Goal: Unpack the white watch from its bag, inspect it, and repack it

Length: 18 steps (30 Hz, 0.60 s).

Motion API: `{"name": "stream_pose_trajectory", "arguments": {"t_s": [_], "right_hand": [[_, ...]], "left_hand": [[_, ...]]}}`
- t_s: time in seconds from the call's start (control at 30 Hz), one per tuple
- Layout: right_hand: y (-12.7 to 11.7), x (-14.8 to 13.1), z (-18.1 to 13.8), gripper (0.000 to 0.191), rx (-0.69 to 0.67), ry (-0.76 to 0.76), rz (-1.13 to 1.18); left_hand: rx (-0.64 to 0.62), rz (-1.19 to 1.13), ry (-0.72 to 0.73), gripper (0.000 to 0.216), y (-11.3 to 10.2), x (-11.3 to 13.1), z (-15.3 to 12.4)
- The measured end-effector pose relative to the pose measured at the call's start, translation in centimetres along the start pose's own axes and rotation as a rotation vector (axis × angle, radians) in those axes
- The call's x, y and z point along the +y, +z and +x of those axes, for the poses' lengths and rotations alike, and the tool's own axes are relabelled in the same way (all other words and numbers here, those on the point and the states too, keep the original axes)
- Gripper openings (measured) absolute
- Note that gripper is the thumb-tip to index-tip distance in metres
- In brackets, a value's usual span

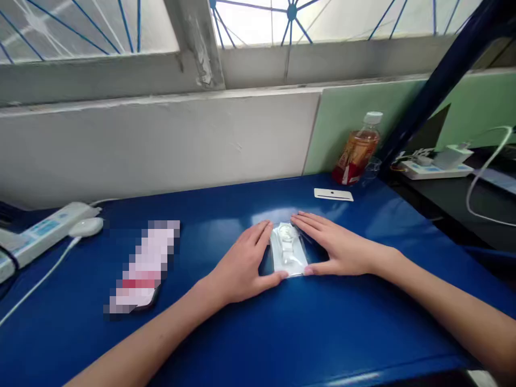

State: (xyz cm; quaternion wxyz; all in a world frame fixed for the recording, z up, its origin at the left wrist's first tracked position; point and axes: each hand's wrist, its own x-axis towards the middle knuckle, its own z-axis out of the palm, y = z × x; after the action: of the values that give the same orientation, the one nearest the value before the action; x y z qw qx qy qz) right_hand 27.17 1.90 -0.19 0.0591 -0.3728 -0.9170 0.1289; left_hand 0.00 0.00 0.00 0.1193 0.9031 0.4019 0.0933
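A small clear plastic packet with a white item inside lies flat on the blue table, near its middle. My left hand rests flat against the packet's left edge, fingers stretched out and thumb at its near corner. My right hand lies flat against the right edge, fingers straight and together, thumb at the near right corner. Both hands touch the packet from the sides; neither is closed round it.
A blurred-out phone-sized object lies left of my hands. A white power strip with a cable sits far left. A white card and a drink bottle stand behind; another power strip far right.
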Motion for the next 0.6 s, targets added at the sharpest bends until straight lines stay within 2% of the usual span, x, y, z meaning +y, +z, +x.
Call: {"name": "stream_pose_trajectory", "arguments": {"t_s": [0.13,0.6], "right_hand": [[0.02,-0.03,-0.27,0.105,0.043,-0.012,0.03],[-0.35,-0.18,-0.55,0.105,0.063,0.001,0.064]], "left_hand": [[-0.004,-0.032,-0.002,0.089,-0.14,0.1,-0.24],[0.017,-0.06,-0.004,0.088,-0.1,0.26,-0.19]]}}
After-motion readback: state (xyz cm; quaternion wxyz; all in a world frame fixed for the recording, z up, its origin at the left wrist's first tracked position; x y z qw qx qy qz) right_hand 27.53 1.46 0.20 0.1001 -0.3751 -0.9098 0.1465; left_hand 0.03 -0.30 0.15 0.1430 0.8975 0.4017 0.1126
